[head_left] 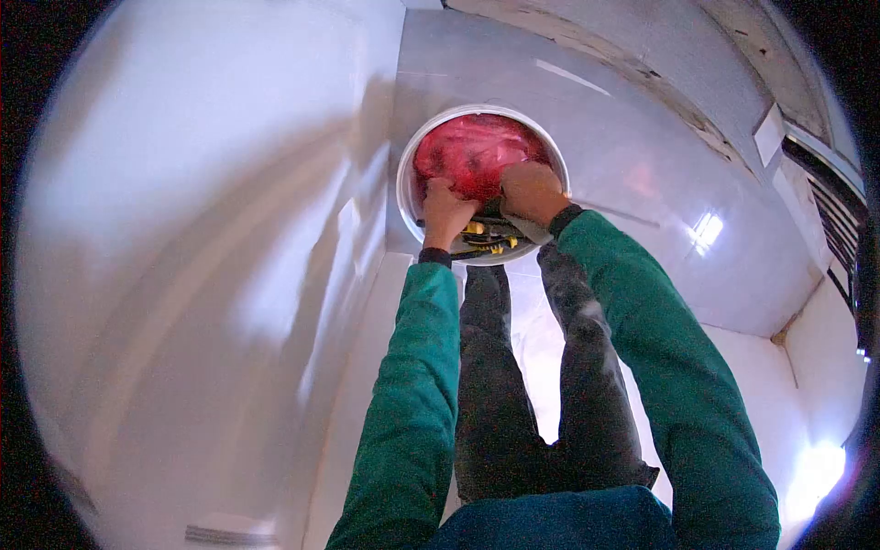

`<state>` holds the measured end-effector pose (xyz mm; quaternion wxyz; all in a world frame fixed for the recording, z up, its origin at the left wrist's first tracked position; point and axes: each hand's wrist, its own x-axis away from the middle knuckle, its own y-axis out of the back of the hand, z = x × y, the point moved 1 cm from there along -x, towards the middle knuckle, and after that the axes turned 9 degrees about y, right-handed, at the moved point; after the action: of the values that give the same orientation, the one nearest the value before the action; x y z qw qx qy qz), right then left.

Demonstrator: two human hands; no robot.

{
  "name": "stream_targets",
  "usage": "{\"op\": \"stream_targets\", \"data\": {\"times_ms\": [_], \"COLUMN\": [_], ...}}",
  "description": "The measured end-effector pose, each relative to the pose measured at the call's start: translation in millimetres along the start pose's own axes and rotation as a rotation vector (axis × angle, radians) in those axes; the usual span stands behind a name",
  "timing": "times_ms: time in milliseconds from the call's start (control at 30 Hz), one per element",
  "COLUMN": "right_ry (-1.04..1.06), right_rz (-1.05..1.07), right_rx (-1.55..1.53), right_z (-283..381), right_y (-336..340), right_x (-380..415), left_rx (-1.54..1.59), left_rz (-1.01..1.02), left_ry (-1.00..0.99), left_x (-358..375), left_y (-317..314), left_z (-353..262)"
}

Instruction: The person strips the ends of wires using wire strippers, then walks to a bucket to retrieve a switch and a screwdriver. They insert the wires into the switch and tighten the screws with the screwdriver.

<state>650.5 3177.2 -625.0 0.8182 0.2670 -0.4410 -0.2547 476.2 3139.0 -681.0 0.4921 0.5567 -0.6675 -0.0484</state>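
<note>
A round white bucket [404, 188] stands on the floor in front of my feet. Crumpled red plastic, which looks like a bag [477, 147], fills its far part. Several black and yellow tools [490, 240] lie in the near part. My left hand [446, 215] reaches in at the left, its fingers closed on the near edge of the red bag. Inside the right of the rim, my right hand [532, 191] is curled closed against the bag. Its fingertips are hidden, so what it grips cannot be made out. A greyish piece [526, 226] shows just below it.
A white wall [202, 183] rises close on the left. Grey glossy floor tiles [642, 211] extend behind and right of the bucket. A dark slatted object [830, 206] stands at the far right, and a bright light [814, 477] glares at lower right.
</note>
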Motion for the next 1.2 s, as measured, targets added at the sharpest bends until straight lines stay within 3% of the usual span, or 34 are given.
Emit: {"op": "stream_targets", "data": {"times_ms": [67,133,200,267,333,467,567,667,733,867,967,1000,1033,1067,1200], "right_ry": [0.052,0.189,0.154,0.119,0.166,0.266,0.233,0.122,0.133,0.199,0.039,-0.061,-0.159,-0.163,-0.169], "right_rz": [-0.063,-0.102,-0.095,-0.091,-0.303,-0.21,-0.109,-0.051,-0.124,-0.063,-0.13,-0.358,-0.585,-0.577,-0.722], "right_rx": [0.072,0.11,0.142,0.166,0.076,0.134,0.018,0.203,0.168,0.125,-0.116,-0.209,-0.299,-0.295,-0.319], "right_z": [0.8,2.7,0.8,-2.2,-3.5,-2.8,-3.1,-6.6,-7.4,-0.6,0.1,-6.4,-12.1,-15.4,-16.2], "right_y": [-15.5,-19.0,-26.9,-31.8,-29.4,-24.4,-27.2,-40.0,-39.7,-26.2,-19.8,-26.2,-32.6,-40.0,-43.1], "right_x": [-6.1,-11.1,-19.4,-27.4,-32.1,-25.0,-19.1,-22.6,-26.5,-24.0,3.7,12.3,18.3,19.6,18.7], "left_rx": [-0.161,-0.236,-0.31,-0.07,-0.064,-0.126,-0.198,-0.319,-0.305,-0.143,-0.151,-0.144,-0.128,-0.112,-0.15], "left_rz": [0.196,0.142,0.092,0.012,0.002,-0.006,0.102,0.083,0.128,0.148,0.063,0.072,-0.049,-0.173,-0.309], "left_ry": [0.005,-0.045,-0.092,0.011,-0.021,-0.05,0.046,-0.046,-0.044,-0.077,0.028,0.032,-0.03,-0.094,-0.23], "left_x": [-6.6,-15.7,-12.5,1.4,5.5,-0.7,-8.3,-6.0,-6.5,0.9,5.9,4.5,3.6,2.3,7.1], "left_y": [-1.8,-26.0,-35.1,-16.4,-9.9,-12.0,-11.4,-13.9,-12.6,0.7,-0.4,-9.2,-16.6,-23.4,-20.4], "left_z": [-3.3,21.1,22.1,-5.2,-11.2,-14.0,-21.7,-20.2,-16.5,-15.0,-5.5,2.6,9.7,15.8,4.6]}}
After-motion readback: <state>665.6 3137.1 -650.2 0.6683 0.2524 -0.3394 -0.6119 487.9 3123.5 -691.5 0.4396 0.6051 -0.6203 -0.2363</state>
